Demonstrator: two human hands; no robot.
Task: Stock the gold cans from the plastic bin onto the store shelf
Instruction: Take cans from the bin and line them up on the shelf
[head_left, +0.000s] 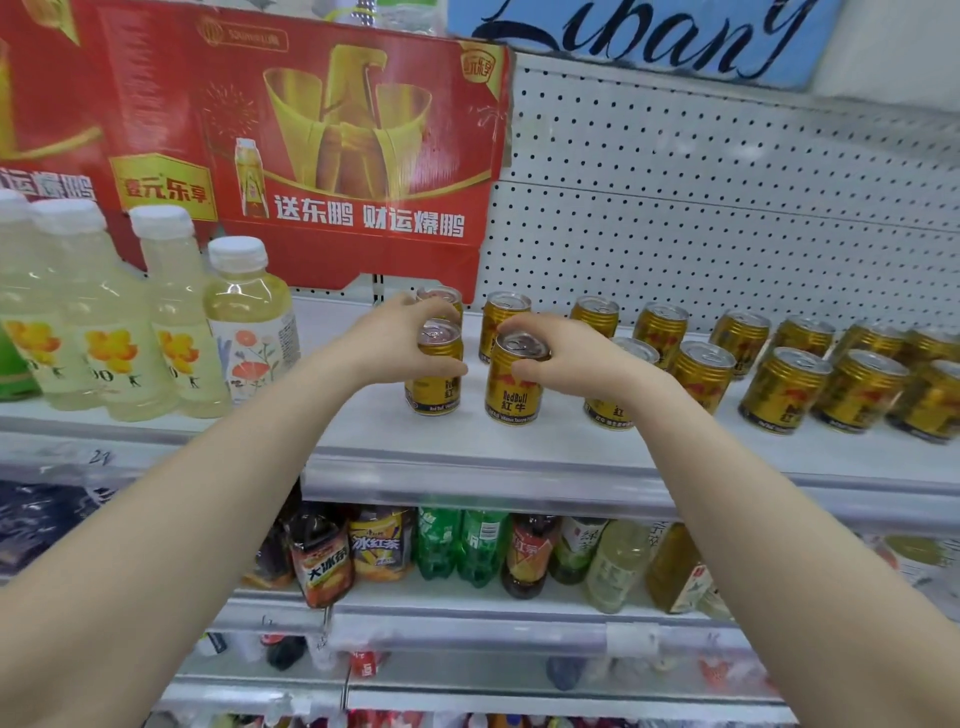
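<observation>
My left hand (397, 340) grips a gold Red Bull can (435, 387) standing upright on the white store shelf (467, 441), fingers over its top and thumb on its side. My right hand (563, 358) grips a second gold can (514, 392) just to the right of it, also upright on the shelf. Behind and to the right, several more gold cans (789, 387) stand in two rows. The plastic bin is not in view.
Pale yellow drink bottles (156, 322) stand at the shelf's left. A red cardboard promo box (311, 145) leans on the pegboard back wall (727, 208). The lower shelf holds mixed bottled drinks (467, 551).
</observation>
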